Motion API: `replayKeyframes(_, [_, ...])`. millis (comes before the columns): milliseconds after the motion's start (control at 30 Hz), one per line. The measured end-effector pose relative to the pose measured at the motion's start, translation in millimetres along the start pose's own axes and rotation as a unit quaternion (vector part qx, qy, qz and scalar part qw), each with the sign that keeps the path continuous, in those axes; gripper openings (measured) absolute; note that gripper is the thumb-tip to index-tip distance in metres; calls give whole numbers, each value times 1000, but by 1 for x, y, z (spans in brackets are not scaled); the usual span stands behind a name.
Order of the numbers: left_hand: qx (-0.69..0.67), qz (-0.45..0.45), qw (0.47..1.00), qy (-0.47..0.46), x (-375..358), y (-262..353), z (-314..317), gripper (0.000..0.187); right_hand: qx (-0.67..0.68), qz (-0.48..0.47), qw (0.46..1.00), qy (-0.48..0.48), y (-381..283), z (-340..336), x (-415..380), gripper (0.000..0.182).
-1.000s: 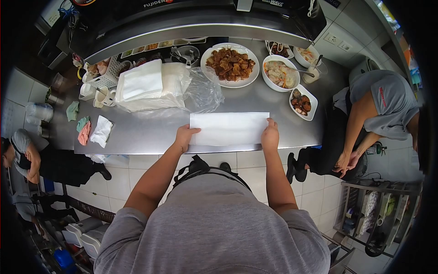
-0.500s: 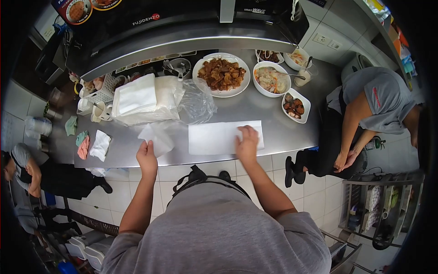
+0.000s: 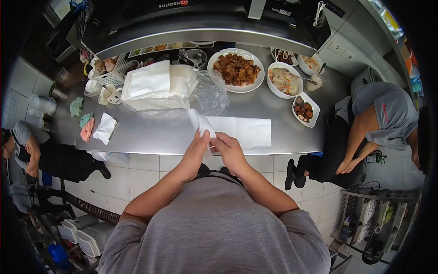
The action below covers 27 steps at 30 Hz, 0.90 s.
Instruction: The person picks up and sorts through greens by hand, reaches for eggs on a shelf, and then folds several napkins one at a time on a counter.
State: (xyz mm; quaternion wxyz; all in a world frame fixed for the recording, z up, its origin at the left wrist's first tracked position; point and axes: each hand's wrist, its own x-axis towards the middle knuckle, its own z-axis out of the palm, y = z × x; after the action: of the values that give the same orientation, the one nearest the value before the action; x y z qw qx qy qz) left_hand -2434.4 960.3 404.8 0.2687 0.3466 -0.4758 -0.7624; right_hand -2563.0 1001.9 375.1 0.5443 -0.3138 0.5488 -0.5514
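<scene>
Both hands meet at the front edge of the steel counter, pinching a thin, translucent white paper sheet (image 3: pixel 197 121). My left hand (image 3: pixel 194 155) grips it with the thumb on top, and its upper part stands up bent above the fingers. My right hand (image 3: pixel 229 150) has thumb and fingers closed at the sheet's lower right side. Just behind my hands, a flat white paper (image 3: pixel 255 131) lies on the counter, its left part hidden by the held sheet. Farther back is a stack of white papers (image 3: pixel 148 82) on a plastic-wrapped pack (image 3: pixel 183 86).
On the steel counter (image 3: pixel 150 130) stand a plate of brown chopped food (image 3: pixel 235 68), a bowl of noodles (image 3: pixel 285 82) and a small dish (image 3: pixel 305 112). Crumpled cloths (image 3: pixel 106 128) lie at left. One person (image 3: pixel 381 109) sits at right, another (image 3: pixel 29 141) at left.
My left hand has moved right with the thin sheet. My right hand has left the flat paper, moved slightly left and now pinches the same sheet. The view has shifted slightly.
</scene>
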Motion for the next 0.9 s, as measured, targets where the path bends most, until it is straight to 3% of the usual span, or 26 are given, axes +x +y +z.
replayKeyframes(100, [-80,-22,997,1,17,-37,-13,62,91,49,995,-16,0,1,-3,14])
replayKeyframes(267, [-61,-15,997,36,9,-11,9,70,34,8,999,5,-2,0,-4,13])
replayKeyframes(433, [-148,-31,988,-13,13,-17,8,60,56,14,998,-2,1,-3,-4,13])
replayKeyframes(733, [-98,-43,994,-37,5,-8,6,59,5,5,1000,-7,-5,-8,-4,12])
replayKeyframes(800, [-107,-63,989,-82,8,-17,-5,58,-227,-212,949,58,-6,-9,-4,11])
replayKeyframes(833, [-116,-83,982,-128,9,-18,-8,57,-227,-212,949,57,-7,-10,-4,11])
replayKeyframes(900, [-129,-80,981,-122,9,-21,-8,54,-233,-203,949,61,-8,-13,-4,10])
